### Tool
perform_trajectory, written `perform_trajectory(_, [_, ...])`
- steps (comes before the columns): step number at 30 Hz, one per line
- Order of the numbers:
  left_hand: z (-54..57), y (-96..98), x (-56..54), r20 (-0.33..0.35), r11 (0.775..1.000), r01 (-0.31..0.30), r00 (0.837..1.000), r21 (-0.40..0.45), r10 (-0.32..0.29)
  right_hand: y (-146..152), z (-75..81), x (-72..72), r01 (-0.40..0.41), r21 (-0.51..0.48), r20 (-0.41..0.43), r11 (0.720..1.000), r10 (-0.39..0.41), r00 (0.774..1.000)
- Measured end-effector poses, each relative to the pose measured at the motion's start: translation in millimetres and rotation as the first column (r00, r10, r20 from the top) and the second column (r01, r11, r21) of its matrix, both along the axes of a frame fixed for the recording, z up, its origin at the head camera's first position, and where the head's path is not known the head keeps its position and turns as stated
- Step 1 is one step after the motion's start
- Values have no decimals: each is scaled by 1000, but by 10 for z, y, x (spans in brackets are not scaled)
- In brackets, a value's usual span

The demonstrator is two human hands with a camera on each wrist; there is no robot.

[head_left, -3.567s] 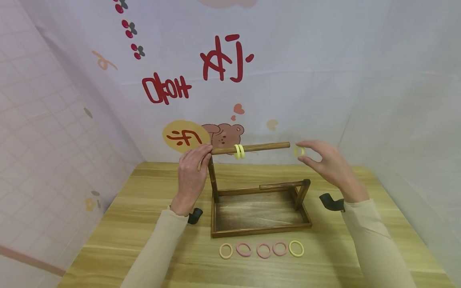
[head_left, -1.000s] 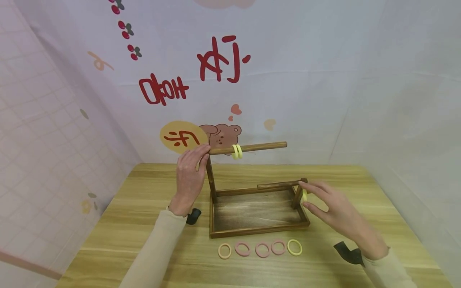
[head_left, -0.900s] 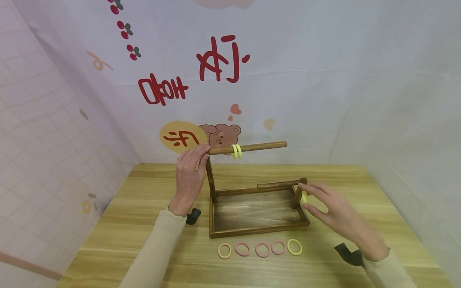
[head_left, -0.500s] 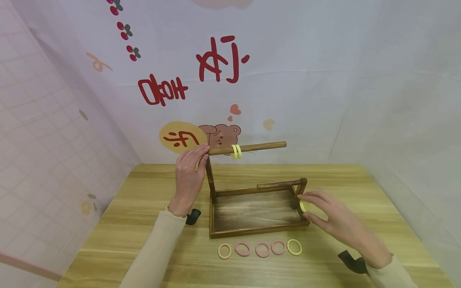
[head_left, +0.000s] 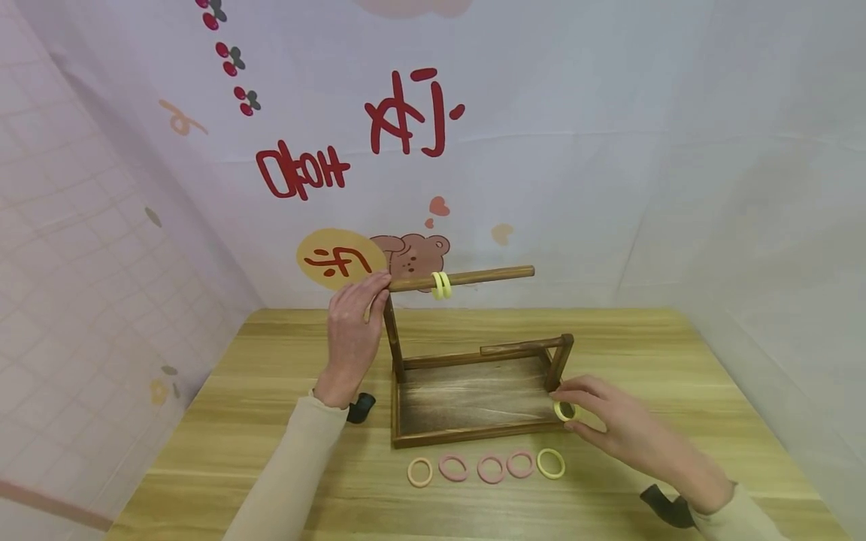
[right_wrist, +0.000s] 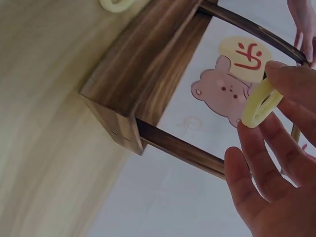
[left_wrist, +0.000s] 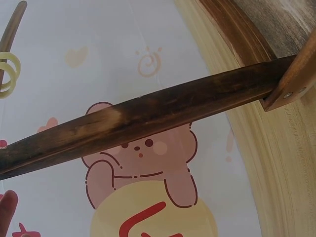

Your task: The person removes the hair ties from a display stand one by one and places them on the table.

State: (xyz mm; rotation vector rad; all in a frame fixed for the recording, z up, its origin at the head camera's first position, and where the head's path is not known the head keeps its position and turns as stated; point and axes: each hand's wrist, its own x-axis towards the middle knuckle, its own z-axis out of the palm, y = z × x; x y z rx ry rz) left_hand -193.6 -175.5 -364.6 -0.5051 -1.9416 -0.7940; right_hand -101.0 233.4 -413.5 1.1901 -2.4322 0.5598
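Note:
My right hand (head_left: 616,422) pinches a yellow ring (right_wrist: 260,102) between thumb and fingers, low beside the right end of the wooden stand (head_left: 487,434). In the right wrist view the ring is held tilted, its opening partly showing. My left hand (head_left: 355,329) grips the stand's upper left corner, thumb and fingers at the joint of the tall post (head_left: 395,338) and the top rod (head_left: 494,275). Two yellow rings (head_left: 441,285) hang side by side on that rod. A shorter rod (head_left: 521,347) juts left from the low post on the right.
Along the stand's front on the table (head_left: 271,466) lie an orange ring (head_left: 420,482), three pink rings (head_left: 491,479) and a yellow ring (head_left: 551,473). Behind the table rises a printed cloth backdrop (head_left: 575,188). The top rod's right end is free.
My right hand has carried the yellow ring from beside the top rod's tip down past the low post to the tray's right front corner. The left hand keeps its grip on the corner.

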Motion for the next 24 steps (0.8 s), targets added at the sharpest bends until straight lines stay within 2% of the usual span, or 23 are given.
perform_trajectory(12, [-15,5,10,6,1000,0,1000,-4,1,47,-228,106,24,70,-1,997,-24,1000])
perform_trajectory(24, [0,-2,-4,-8,1000,3,1000,-5,-3,132,-470,132,-28,71,32,997,26,999])
